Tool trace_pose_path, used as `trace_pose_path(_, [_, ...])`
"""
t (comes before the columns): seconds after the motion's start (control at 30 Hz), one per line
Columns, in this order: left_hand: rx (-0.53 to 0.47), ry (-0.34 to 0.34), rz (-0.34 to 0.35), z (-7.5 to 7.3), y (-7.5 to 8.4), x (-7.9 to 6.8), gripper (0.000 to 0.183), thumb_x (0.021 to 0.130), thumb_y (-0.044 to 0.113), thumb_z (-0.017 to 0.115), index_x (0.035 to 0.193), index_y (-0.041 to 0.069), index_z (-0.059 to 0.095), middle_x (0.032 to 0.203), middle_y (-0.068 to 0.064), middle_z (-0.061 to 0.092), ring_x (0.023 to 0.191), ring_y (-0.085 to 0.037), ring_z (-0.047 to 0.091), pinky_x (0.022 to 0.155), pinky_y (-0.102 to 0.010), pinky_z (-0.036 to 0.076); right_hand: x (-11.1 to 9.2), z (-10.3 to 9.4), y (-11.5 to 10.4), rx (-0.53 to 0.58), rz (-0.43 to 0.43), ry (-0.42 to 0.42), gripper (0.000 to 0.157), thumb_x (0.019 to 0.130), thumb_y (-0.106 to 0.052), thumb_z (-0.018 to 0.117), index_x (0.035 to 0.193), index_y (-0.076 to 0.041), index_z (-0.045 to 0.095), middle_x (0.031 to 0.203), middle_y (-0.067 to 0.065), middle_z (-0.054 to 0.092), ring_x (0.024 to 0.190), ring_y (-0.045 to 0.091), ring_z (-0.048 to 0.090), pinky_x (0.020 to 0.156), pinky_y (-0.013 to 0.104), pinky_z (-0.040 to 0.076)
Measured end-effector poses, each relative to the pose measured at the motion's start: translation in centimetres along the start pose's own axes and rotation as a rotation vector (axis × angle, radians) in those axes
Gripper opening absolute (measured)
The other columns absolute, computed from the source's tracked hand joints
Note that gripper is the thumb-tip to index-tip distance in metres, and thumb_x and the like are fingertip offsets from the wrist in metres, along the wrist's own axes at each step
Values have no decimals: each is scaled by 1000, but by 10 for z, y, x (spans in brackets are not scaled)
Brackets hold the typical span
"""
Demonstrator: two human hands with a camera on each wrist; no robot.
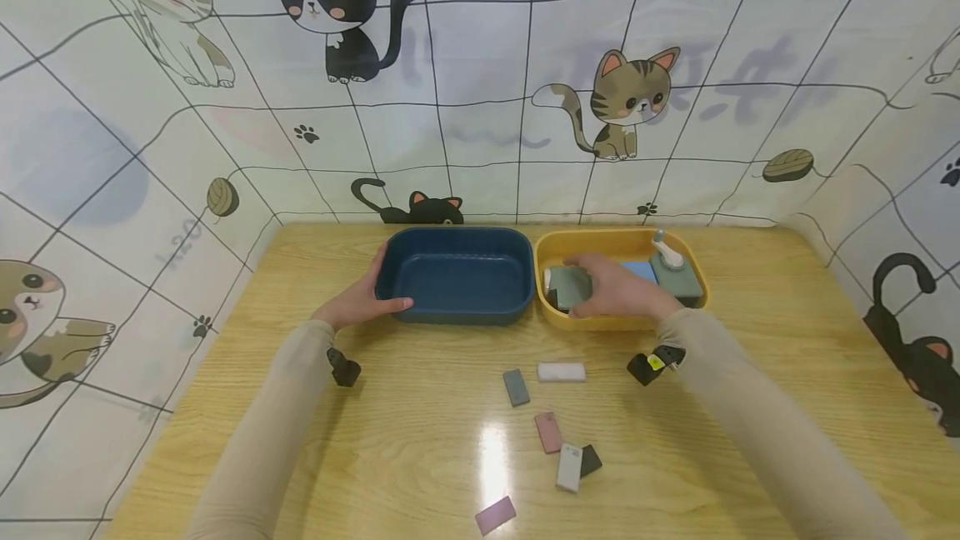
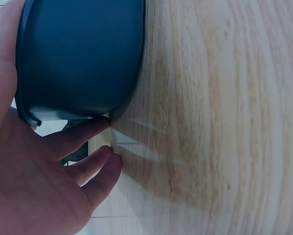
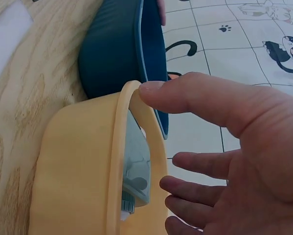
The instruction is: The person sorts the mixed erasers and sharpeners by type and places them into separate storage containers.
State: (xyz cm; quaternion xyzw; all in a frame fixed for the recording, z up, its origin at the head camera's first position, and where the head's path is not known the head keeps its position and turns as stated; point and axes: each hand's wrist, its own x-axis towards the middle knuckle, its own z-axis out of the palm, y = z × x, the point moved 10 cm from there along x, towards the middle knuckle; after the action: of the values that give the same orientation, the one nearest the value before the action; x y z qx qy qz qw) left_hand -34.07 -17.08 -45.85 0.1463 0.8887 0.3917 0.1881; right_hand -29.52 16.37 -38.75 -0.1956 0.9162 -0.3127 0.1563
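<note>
My left hand (image 1: 366, 294) rests at the left end of a navy blue plastic tub (image 1: 457, 317). In the left wrist view its thumb lies along the rim, and the other fingers are extended and spread by the outer wall. Over a yellow tub (image 1: 600, 323) is my right hand (image 1: 618, 286), its thumb tip right at the rim in the right wrist view and its fingers extended with nothing between them. Inside the yellow tub are a grey-green pump bottle (image 1: 681, 280) with a white nozzle, a blue item (image 1: 640, 270) and a grey-green container (image 1: 570, 286), partly hidden by the hand.
Several small flat blocks lie on the wooden table (image 1: 420, 423), among them a white one (image 1: 561, 372), a grey one (image 1: 516, 387), a pink one (image 1: 548, 433) and a mauve one (image 1: 496, 515). The tubs stand side by side near a cat-print backdrop (image 1: 480, 132).
</note>
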Motion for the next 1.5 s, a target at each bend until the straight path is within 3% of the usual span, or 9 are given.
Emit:
trace_pose_path(0.2, [15,2,-7,-1,0,0,117,83,47,73,152,26,-19,160,-9,-13,144,-38,5,111,-58,16,-6,5,-5,-65,-25,-3,72,79,-17,78,139,4,45,141,28,39,125,42,41,101,55,35])
trace_pose_path(0.7, [14,-8,-6,0,1,-3,116,84,47,72,152,27,-20,160,-12,-12,144,-39,5,110,-59,15,-29,-6,-12,-67,-135,171,46,85,-13,71,127,1,57,135,22,46,122,40,45,97,55,39])
trace_pose_path(0.97, [-2,-9,8,0,6,-5,112,87,35,71,153,20,-18,159,-14,-13,143,-42,3,110,-61,14,-44,-7,-23,-105,-224,230,32,85,-8,71,116,-1,63,131,20,50,117,40,50,92,54,43])
trace_pose_path(1.07, [-13,-20,-2,-1,19,-11,110,88,28,71,153,12,-16,158,-20,-11,142,-45,3,109,-62,13,-51,-6,-28,-104,-267,237,30,84,-6,71,113,-2,64,128,17,53,117,38,51,90,53,45])
trace_pose_path(1.17, [-14,-23,-3,-1,26,-15,110,88,29,71,153,11,-16,158,-21,-11,142,-45,3,109,-61,13,-57,-2,-33,-77,-310,225,29,84,-3,70,112,-3,64,124,14,56,114,34,53,88,51,47])
trace_pose_path(1.33, [4,2,11,-1,10,-7,113,86,40,72,154,21,-17,159,-16,-10,143,-42,6,109,-60,16,-64,9,-40,12,-364,159,30,84,3,69,113,-4,64,116,7,60,105,26,56,82,43,52])
trace_pose_path(1.5, [6,24,33,0,2,-3,112,86,45,71,154,24,-16,160,-14,-9,143,-41,8,110,-59,17,-68,29,-41,-23,-373,55,29,86,-2,69,114,-2,63,110,8,64,97,27,61,80,39,53])
